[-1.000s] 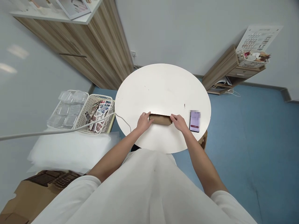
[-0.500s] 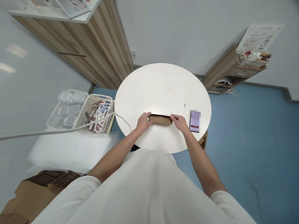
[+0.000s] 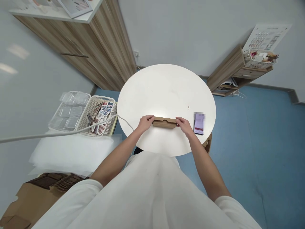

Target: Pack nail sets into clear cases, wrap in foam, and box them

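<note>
A small, long brown cardboard box [image 3: 164,124] is held between my hands over the near half of the round white table [image 3: 166,86]. Its near side shows a panel with a small notch in the middle of its edge. My left hand [image 3: 145,122] pinches the box's left end at the upper corner. At the opposite end, the fingers of my right hand [image 3: 184,125] are closed on the right corner. The box's inside is hidden from me. To the right of my right hand lies a phone [image 3: 199,124] with a lit, partly blurred screen.
Left of the table stand a white basket of printed sheets [image 3: 102,114] and a basket of clear plastic boxes [image 3: 71,111]. A white cable [image 3: 71,133] crosses to the table edge. White packing sheets [image 3: 69,152] and a cardboard carton [image 3: 30,200] sit lower left.
The box's dark-edged opening has gone from view, and a notched brown panel now shows along the top. Both hands have shifted slightly at the ends of the box.
</note>
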The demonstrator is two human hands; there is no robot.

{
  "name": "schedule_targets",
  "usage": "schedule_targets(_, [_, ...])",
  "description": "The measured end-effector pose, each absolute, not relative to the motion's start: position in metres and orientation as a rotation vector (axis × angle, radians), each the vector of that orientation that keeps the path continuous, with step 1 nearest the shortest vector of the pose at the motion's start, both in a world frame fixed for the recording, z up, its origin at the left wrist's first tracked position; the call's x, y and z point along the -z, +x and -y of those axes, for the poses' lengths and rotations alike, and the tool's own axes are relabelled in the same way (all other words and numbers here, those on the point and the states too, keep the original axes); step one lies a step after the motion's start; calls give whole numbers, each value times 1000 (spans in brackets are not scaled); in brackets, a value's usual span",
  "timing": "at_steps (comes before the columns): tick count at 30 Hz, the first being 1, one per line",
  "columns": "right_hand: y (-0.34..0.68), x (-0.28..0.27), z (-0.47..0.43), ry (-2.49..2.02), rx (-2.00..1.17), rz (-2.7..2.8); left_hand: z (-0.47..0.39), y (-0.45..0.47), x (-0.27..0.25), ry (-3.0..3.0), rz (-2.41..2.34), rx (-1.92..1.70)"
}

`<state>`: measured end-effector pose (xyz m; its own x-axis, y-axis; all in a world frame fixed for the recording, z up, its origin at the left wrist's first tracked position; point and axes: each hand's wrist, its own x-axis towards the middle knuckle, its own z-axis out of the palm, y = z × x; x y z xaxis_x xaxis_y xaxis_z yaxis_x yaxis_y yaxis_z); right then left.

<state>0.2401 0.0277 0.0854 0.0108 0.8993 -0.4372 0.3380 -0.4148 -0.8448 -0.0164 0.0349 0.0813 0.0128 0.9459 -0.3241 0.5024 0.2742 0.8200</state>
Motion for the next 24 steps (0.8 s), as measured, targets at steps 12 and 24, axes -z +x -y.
schedule_targets(12, [240, -68, -13, -1789, -1522, 1169, -24, -24, -58, 1255, -1577, -558])
schedule_targets(24, [223, -59, 27, -1680, -1333, 1047, 9, -21, -65, 1334, -1537, -662])
